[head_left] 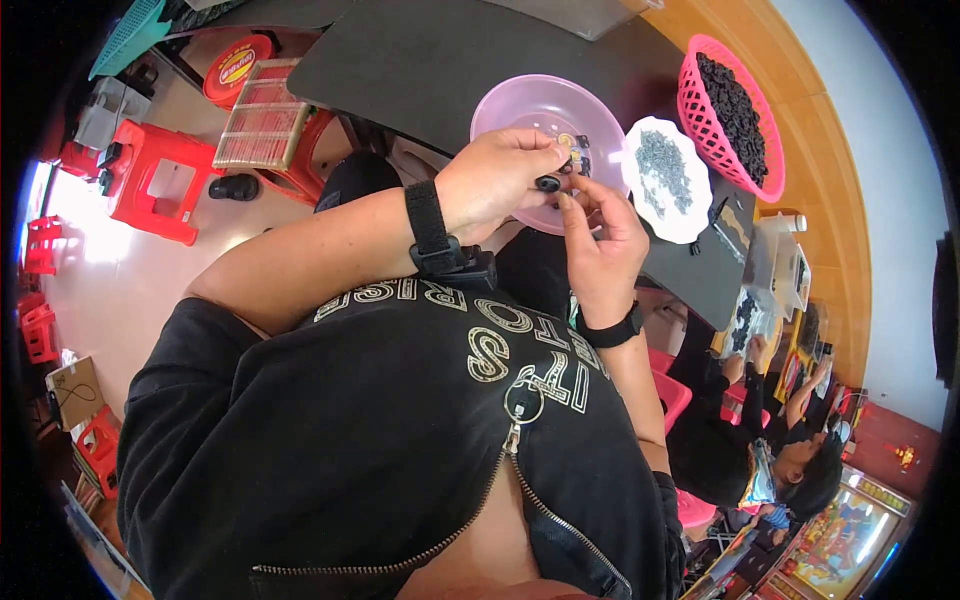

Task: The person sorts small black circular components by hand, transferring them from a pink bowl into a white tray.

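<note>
Both my hands meet over a translucent pink bowl at the edge of the dark table. In the fingers of my left hand is a small black rounded part, pinched with the thumb on top. The fingers of my right hand are pinched together close against that part's right side; whatever they hold is too small to make out. Small yellow and dark items show in the bowl just beyond my left fingertips. Right of the bowl, a white scalloped plate carries many tiny grey pieces.
A pink lattice basket full of black parts stands at the far right of the dark table. Red stools and a slatted bamboo seat are on the left. Other people work at the lower right.
</note>
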{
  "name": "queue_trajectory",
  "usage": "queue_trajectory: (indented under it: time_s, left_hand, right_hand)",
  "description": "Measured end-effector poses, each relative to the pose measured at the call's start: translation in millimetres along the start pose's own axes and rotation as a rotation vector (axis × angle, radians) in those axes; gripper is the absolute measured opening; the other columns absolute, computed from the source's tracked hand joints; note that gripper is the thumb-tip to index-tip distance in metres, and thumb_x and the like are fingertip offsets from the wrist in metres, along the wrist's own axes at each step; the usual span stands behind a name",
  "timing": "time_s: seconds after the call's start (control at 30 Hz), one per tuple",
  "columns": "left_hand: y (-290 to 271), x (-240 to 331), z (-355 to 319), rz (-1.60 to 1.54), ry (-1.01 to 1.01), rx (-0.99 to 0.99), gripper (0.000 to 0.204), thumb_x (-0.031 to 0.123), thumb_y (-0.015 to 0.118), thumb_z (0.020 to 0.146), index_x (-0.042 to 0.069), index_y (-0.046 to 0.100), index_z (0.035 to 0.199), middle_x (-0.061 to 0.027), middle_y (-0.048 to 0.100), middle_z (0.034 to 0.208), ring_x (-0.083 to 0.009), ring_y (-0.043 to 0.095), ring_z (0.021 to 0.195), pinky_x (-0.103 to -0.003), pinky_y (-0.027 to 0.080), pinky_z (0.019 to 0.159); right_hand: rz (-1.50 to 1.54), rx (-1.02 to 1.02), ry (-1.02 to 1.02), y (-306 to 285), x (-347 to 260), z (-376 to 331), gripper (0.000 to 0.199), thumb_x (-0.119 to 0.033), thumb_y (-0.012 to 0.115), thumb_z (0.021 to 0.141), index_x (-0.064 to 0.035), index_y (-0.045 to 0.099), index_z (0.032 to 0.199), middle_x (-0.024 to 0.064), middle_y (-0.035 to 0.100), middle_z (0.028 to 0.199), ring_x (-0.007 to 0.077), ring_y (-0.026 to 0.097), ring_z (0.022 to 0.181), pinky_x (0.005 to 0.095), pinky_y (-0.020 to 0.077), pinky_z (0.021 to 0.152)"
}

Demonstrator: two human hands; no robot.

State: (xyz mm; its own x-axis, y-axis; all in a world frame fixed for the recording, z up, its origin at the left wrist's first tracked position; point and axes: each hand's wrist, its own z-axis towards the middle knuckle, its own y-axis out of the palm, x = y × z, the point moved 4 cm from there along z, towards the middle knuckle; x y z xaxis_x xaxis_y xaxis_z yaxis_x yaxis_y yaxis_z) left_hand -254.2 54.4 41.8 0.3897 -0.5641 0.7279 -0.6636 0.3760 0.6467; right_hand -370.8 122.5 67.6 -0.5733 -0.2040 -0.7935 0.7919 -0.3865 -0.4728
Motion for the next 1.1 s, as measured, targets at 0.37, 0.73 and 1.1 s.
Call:
queue_trajectory:
  time_s: [0.37,0.73,1.1]
  left_hand:
    - [5,1,-7,0.027,-0.009,-0.001,0.017,0.018,0.05,0.092,0.003,0.055,0.098,-0.006,0.059,0.091,-0.0125,0.059,0.082,-0.027,0.052,0.072]
    - [8,0,-11,0.175,-0.028,-0.02,0.016,0.018,0.053,0.091,0.004,0.056,0.097,-0.0027,0.059,0.082,-0.0068,0.055,0.069,-0.019,0.046,0.061]
    - [11,3,-12,0.302,-0.015,-0.021,0.019,0.01,0.053,0.089,-0.001,0.059,0.103,-0.0017,0.057,0.082,-0.0063,0.053,0.069,-0.018,0.047,0.064]
  right_hand:
    - [0.401,0.005,0.158,-4,17,-3,0.007,0.001,0.061,0.082,-0.0021,0.057,0.087,-0.0005,0.06,0.079,0.0042,0.052,0.065,0.0201,0.0432,0.058]
    - [1.179,-0.003,0.571,-19,26,-3,0.016,-0.009,0.054,0.087,-0.0032,0.057,0.102,0.004,0.059,0.078,0.0112,0.053,0.07,0.0233,0.0411,0.063]
    - [0.916,0.005,0.496,-23,25,-9,0.008,-0.011,0.056,0.087,-0.0042,0.058,0.093,0.0024,0.057,0.074,0.009,0.051,0.065,0.0206,0.0388,0.057]
